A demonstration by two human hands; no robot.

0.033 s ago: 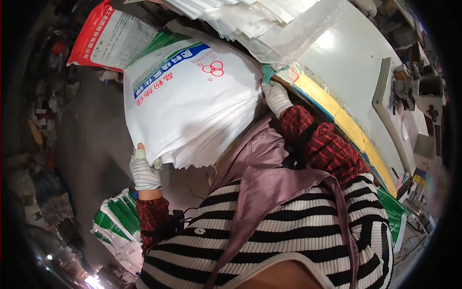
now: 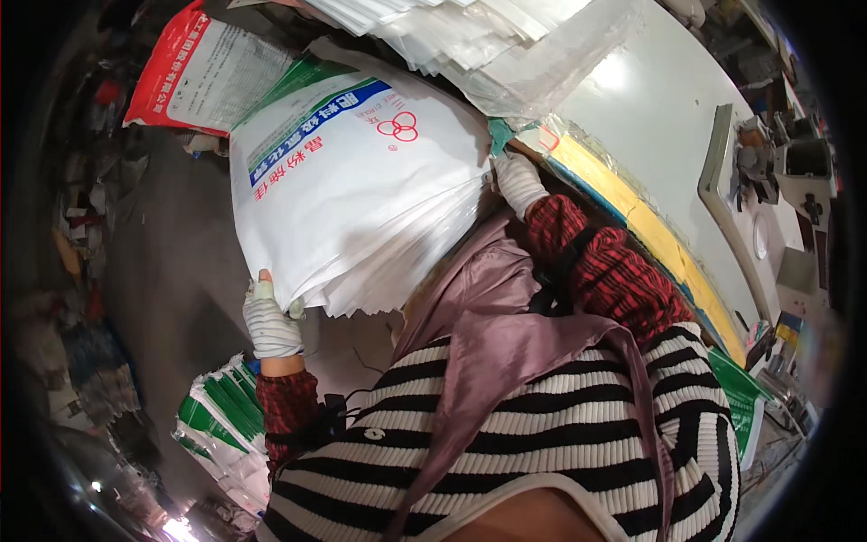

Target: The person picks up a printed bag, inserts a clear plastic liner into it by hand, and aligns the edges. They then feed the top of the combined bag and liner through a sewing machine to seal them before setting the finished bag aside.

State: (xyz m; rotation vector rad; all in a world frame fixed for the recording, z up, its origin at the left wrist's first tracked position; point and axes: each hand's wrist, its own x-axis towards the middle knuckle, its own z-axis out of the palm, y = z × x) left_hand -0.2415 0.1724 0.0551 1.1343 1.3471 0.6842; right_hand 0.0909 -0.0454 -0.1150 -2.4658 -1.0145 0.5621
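Observation:
A thick stack of white woven sacks (image 2: pixel 334 194) lies in front of me, printed in green, blue and red on its top sack. Its near edges fan out in many layers. My left hand (image 2: pixel 273 318), in a striped white glove with the thumb tip bare, grips the stack's near left corner, thumb on top. At the right corner my right hand (image 2: pixel 518 183), in a similar glove, is closed on the sack edges; its fingers are partly hidden. A scrap of green cloth (image 2: pixel 500 137) sits just beyond it.
A red and white printed sack (image 2: pixel 208 72) lies at the far left. Clear plastic-like white sheets (image 2: pixel 470 45) are piled at the back. A pale table (image 2: pixel 664 99) with a yellow edge curves along the right, carrying a machine (image 2: pixel 804 181). Green-white folded sacks (image 2: pixel 221 420) stand lower left.

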